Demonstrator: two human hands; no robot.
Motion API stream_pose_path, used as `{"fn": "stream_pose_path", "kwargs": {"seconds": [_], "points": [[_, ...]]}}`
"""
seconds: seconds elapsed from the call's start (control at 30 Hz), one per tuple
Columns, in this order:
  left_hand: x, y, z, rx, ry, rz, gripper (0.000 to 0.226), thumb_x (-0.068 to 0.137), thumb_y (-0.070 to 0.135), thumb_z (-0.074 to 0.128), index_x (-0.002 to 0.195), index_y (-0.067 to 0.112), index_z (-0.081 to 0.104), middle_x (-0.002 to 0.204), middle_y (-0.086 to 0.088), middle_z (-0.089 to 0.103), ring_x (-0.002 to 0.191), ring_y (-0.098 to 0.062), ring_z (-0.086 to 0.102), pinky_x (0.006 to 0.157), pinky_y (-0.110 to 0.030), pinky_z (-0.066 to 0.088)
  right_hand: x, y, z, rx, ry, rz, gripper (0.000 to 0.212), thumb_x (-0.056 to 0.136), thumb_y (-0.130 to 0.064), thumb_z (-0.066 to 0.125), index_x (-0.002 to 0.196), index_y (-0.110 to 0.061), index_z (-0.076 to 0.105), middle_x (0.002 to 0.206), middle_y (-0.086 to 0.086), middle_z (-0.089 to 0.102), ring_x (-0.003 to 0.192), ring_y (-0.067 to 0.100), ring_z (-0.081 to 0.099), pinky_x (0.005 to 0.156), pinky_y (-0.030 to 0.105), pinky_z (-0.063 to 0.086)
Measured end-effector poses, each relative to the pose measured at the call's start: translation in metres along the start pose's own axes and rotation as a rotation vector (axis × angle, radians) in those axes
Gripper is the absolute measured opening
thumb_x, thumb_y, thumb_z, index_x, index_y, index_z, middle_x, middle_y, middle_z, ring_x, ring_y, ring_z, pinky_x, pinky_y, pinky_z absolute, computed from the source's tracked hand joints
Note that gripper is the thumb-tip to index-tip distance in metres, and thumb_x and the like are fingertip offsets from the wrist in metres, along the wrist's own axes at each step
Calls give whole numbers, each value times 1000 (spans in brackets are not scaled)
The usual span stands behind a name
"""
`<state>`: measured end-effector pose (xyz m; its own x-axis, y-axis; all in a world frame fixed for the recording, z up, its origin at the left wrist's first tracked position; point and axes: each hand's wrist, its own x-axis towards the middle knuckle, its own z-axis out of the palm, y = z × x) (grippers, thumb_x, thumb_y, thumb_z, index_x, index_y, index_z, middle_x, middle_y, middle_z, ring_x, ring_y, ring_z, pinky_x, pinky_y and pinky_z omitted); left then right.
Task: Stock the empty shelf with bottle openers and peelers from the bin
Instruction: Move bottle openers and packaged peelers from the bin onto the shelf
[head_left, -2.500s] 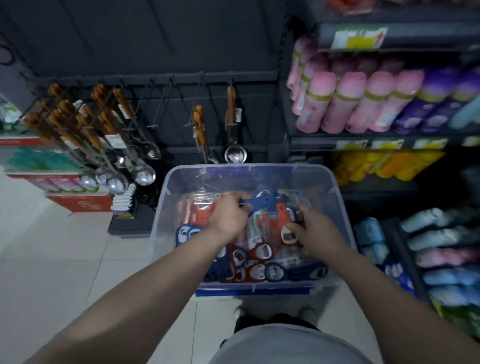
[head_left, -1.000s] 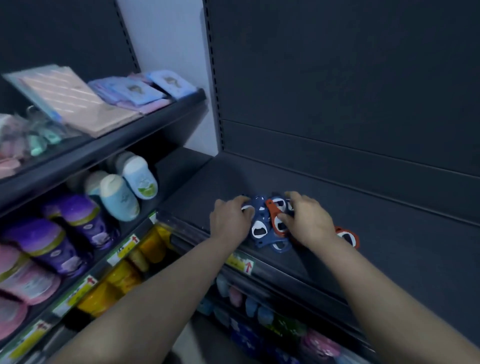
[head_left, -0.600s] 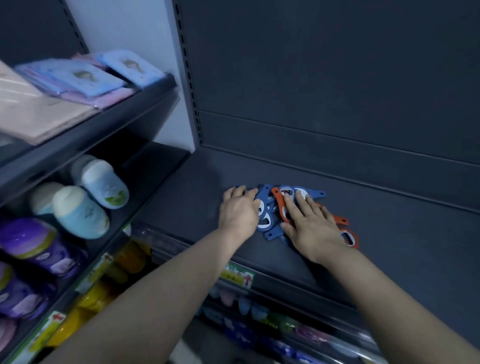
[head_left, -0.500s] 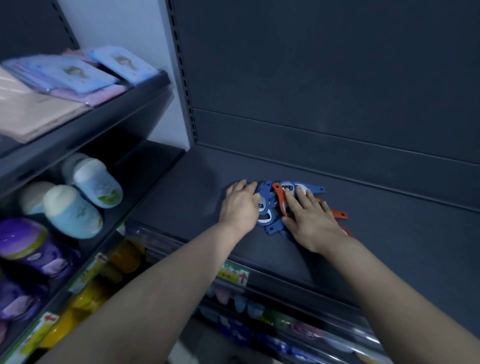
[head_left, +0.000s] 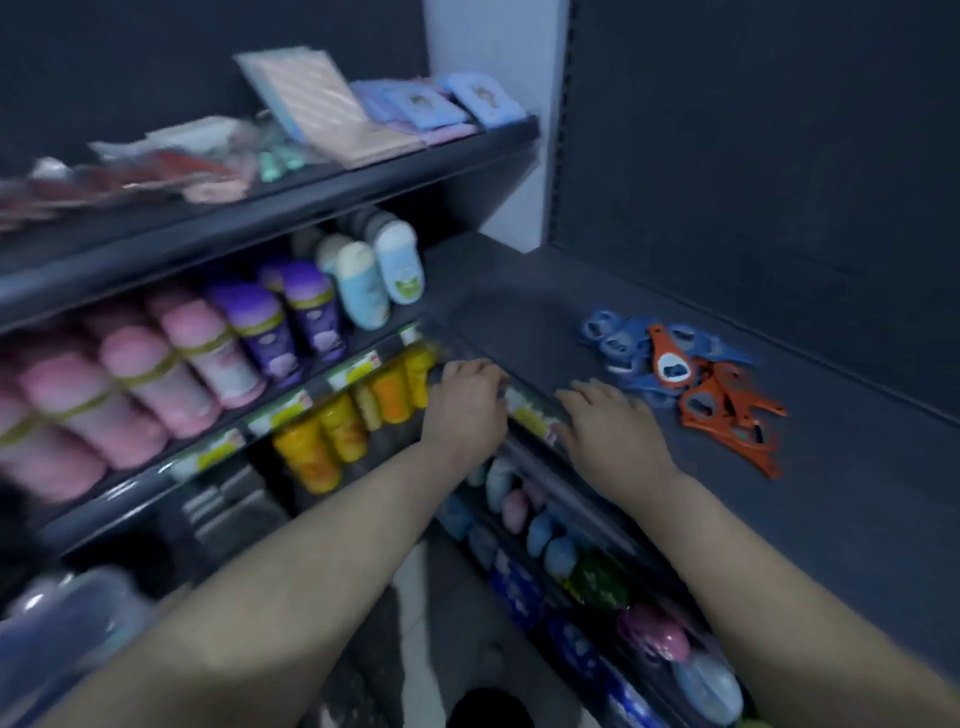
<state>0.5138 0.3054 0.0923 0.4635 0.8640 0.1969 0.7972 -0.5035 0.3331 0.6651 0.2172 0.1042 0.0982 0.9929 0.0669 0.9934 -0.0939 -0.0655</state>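
Shelf (head_left: 519, 291) carries loose heap of bottle openers (head_left: 675, 371) near its lip; left hand (head_left: 465, 402) and right hand (head_left: 613, 434) empty, relaxed there; stray knock could spill them.

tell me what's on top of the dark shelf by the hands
A loose pile of blue bottle openers and orange bottle openers lies on the dark shelf. Their overlap hides the lower ones and anything beneath.

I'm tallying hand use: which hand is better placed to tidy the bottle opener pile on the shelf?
Right, probably. The right hand rests on the shelf just beside the bottle openers; the left hand sits at the shelf's front edge, farther from them.
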Motion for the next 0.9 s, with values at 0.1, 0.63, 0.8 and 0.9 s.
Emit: {"fn": "stream_pose_path", "kwargs": {"seconds": [0.1, 0.63, 0.8, 0.9], "points": [[-69, -31, -13, -13, 6, -178, 28, 86, 14, 52, 113, 15, 60, 121, -7, 59, 117, -30, 49, 95, -36, 42, -19, -42, 13, 52, -45, -158, 43, 99, -38, 39, 138, -21, 41, 140, 0, 45, 128, 22, 41, 95, 36, 37], [-374, -242, -117, -17, 49, -926, 29, 90, 13, 51, 117, 15, 62, 112, -17, 68, 103, -35, 63, 83, -38, 51, -97, -344, 56, 146, -250, -767, 32, 95, -18, 45, 127, -19, 51, 121, 3, 56, 112, 25, 52, 85, 38, 48], [-417, -299, -118, -95, -103, -930, 29, 88, 12, 54, 116, 14, 61, 108, -11, 69, 95, -27, 66, 80, -34, 55, -94, -408, 90, 6, -434, -823, 28, 84, -4, 49, 108, -16, 54, 101, 7, 61, 91, 29, 61, 72, 38, 52], [-427, -320, -110, -136, -176, -901, 28, 91, 13, 51, 117, 15, 61, 108, -11, 69, 93, -26, 67, 79, -34, 56, -91, -425, 110, -108, -521, -818, 27, 87, -7, 47, 112, -16, 54, 107, 10, 63, 95, 30, 61, 75, 34, 50]]}}
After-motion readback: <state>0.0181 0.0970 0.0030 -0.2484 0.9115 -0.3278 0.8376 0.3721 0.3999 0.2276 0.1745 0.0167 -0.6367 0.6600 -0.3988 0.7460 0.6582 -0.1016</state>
